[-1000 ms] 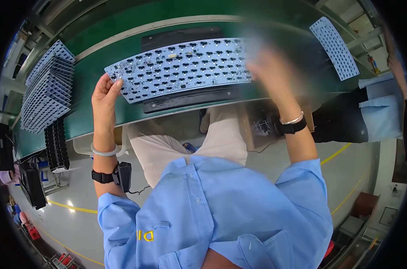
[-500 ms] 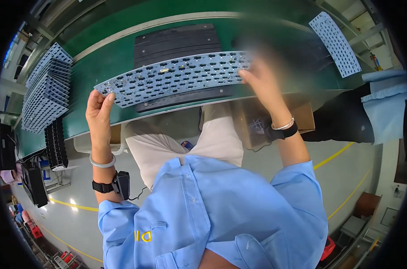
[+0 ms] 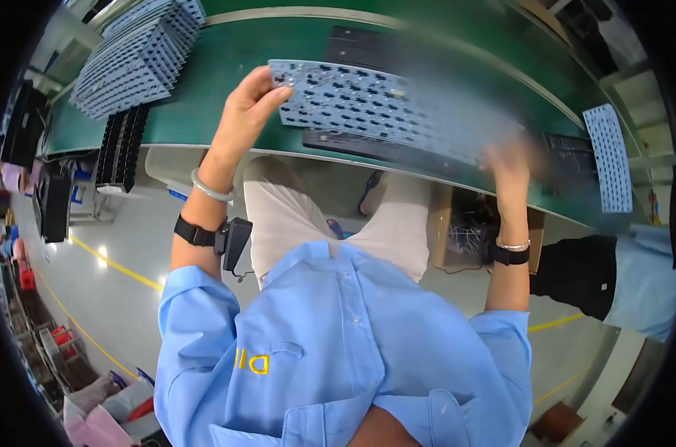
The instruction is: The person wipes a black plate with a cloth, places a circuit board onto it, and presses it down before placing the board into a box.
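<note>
Long pale-blue circuit board dotted with black parts [image 3: 368, 104]: stretched left to right above a flat black plate [image 3: 353, 45] that shows past both its long edges; I cannot tell whether the two touch.
Bare left hand [image 3: 249, 112]: pinching the board's left end between thumb and fingers.
Bare right hand [image 3: 508, 164]: at the board's right end (all a smear from here), so I cannot tell whether its fingers are wide or gripping.
Green tabletop [image 3: 230, 67]: under the plate.
Fanned stack of similar pale-blue boards [image 3: 141, 59]: on the tabletop, to the left.
Black ribbed rack [image 3: 120, 153]: near the stack, at the tabletop's front edge.
Single pale-blue dotted board [image 3: 608, 156]: well off to the right.
</note>
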Tool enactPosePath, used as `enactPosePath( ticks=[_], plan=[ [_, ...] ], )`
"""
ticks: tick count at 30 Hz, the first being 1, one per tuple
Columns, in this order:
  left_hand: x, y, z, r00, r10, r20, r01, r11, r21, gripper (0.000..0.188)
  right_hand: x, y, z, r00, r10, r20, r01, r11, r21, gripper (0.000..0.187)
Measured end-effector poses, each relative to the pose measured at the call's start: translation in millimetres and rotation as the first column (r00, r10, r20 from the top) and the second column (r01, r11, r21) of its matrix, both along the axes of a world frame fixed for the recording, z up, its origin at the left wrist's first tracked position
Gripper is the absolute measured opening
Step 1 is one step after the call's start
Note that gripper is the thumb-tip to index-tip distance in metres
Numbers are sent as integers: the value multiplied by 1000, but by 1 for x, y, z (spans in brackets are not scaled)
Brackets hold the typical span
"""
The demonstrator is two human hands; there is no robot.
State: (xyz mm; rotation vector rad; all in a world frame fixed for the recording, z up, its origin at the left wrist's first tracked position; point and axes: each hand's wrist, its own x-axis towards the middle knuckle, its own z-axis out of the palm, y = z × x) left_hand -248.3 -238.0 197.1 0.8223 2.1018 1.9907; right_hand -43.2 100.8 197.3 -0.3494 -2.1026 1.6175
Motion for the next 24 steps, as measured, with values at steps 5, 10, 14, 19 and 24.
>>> enactPosePath(
  ticks=[5,10,14,19,24],
  plan=[
    [-6,12,8,995,-92,48,88,993,74,29,-15,-5,7,999,-45,-2,45,990,136,14],
    [-39,27,-14,996,-71,55,78,988,-134,30,-34,20,-6,995,-40,86,9,941,338,18],
    [-56,35,-5,973,-62,223,166,859,-485,32,-41,27,-3,926,21,378,-60,994,91,22],
    [-58,34,-1,954,-121,274,244,844,-477,32,-39,9,24,918,-76,390,-69,936,345,24],
    [-60,25,3,910,-102,402,25,981,192,20,-40,8,45,986,-76,147,20,938,347,21]
  ],
)
